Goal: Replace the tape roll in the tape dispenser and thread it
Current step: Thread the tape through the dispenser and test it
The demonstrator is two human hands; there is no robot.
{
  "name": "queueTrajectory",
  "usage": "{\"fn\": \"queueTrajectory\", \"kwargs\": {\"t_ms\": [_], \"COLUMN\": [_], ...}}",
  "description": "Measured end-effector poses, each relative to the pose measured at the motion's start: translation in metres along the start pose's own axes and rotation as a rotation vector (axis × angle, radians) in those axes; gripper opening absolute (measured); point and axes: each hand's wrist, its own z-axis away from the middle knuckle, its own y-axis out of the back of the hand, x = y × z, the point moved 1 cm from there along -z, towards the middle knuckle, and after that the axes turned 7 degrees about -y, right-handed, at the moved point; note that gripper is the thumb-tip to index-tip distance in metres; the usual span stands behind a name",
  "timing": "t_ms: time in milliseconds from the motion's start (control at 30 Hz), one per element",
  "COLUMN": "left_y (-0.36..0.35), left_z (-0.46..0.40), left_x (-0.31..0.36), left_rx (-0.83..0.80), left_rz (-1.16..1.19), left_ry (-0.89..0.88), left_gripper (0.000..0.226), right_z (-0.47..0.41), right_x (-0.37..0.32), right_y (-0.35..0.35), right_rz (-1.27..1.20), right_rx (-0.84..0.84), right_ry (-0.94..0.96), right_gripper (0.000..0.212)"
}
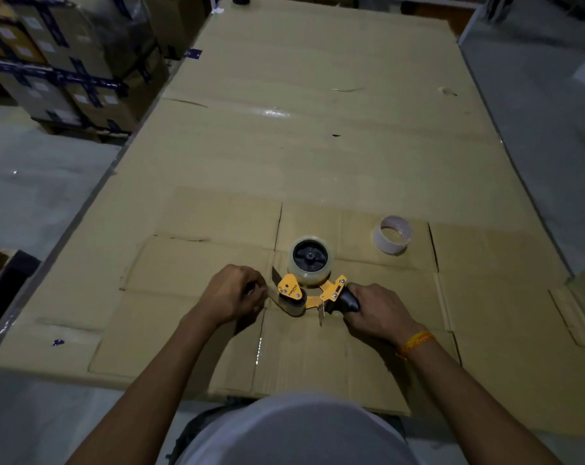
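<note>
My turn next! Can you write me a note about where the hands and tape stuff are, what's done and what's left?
Right hand: grips the black handle of the tape dispenser, which lies on the cardboard.
Left hand: pinches something at the dispenser's front roller end, seemingly the tape end; hard to tell.
Done: clear tape roll sits on the hub. The empty core lies aside, behind the right hand.
Left: finish threading the tape past the roller to the blade.
</note>
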Motion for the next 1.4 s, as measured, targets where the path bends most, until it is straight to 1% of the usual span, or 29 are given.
{"fn": "queueTrajectory", "kwargs": {"t_ms": [67, 167, 367, 500, 633, 700, 733, 800, 833, 867, 900, 967, 1000, 1033, 1267, 1400], "left_y": [0.005, 0.008, 0.002, -0.003, -0.001, -0.002, -0.002, -0.003, -0.003, -0.003, -0.003, -0.004, -0.004, -0.004, -0.003, -0.006], "left_z": [-0.002, -0.010, -0.022, -0.020, -0.021, -0.022, -0.022, -0.021, -0.021, -0.020, -0.020, -0.020, -0.020, -0.020, -0.020, -0.020], "left_x": [-0.004, -0.005, -0.008, -0.011, -0.011, -0.010, -0.009, -0.008, -0.008, -0.008, -0.008, -0.008, -0.008, -0.009, -0.012, -0.014], "left_rx": [0.007, -0.041, -0.017, 0.010, -0.005, -0.013, -0.015, 0.003, 0.017, 0.025, 0.025, 0.017, 0.015, 0.015, 0.018, 0.010], "left_rz": [0.005, 0.003, -0.005, -0.028, -0.048, -0.051, -0.056, -0.059, -0.054, -0.049, -0.047, -0.046, -0.044, -0.042, -0.044, -0.051], "left_ry": [0.019, -0.011, 0.026, 0.023, 0.003, -0.007, -0.012, -0.014, -0.012, -0.008, -0.005, -0.010, -0.014, -0.015, -0.036, -0.077], "left_gripper": [0.012, 0.012, 0.014, 0.011, 0.013, 0.015, 0.016, 0.018, 0.020, 0.021, 0.022, 0.023, 0.022, 0.021, 0.014, 0.014], "right_z": [-0.002, -0.005, -0.007, -0.007, -0.005, 0.000, 0.003, 0.007, 0.009, 0.010, 0.010, 0.008, 0.008, 0.008, 0.007, 0.010], "right_x": [0.002, 0.004, 0.006, 0.004, 0.003, 0.002, 0.001, 0.001, 0.000, -0.002, -0.004, -0.007, -0.008, -0.008, -0.012, -0.017], "right_y": [0.001, 0.002, 0.000, 0.001, 0.003, 0.005, 0.005, 0.006, 0.006, 0.006, 0.006, 0.004, 0.003, 0.002, -0.001, 0.002], "right_rz": [0.015, 0.042, 0.080, 0.081, 0.092, 0.049, 0.010, -0.053, -0.063, -0.072, -0.086, -0.134, -0.162, -0.180, -0.146, -0.129], "right_rx": [-0.009, 0.011, 0.036, 0.011, -0.023, -0.028, -0.024, -0.019, -0.021, -0.027, -0.035, -0.019, 0.009, 0.036, 0.223, 0.284], "right_ry": [0.009, 0.023, 0.030, 0.022, 0.007, 0.009, 0.013, 0.035, 0.057, 0.088, 0.115, 0.144, 0.144, 0.137, 0.107, 0.082], "right_gripper": [0.035, 0.037, 0.038, 0.041, 0.045, 0.055, 0.067, 0.103, 0.114, 0.116, 0.110, 0.089, 0.083, 0.081, 0.093, 0.098]}}
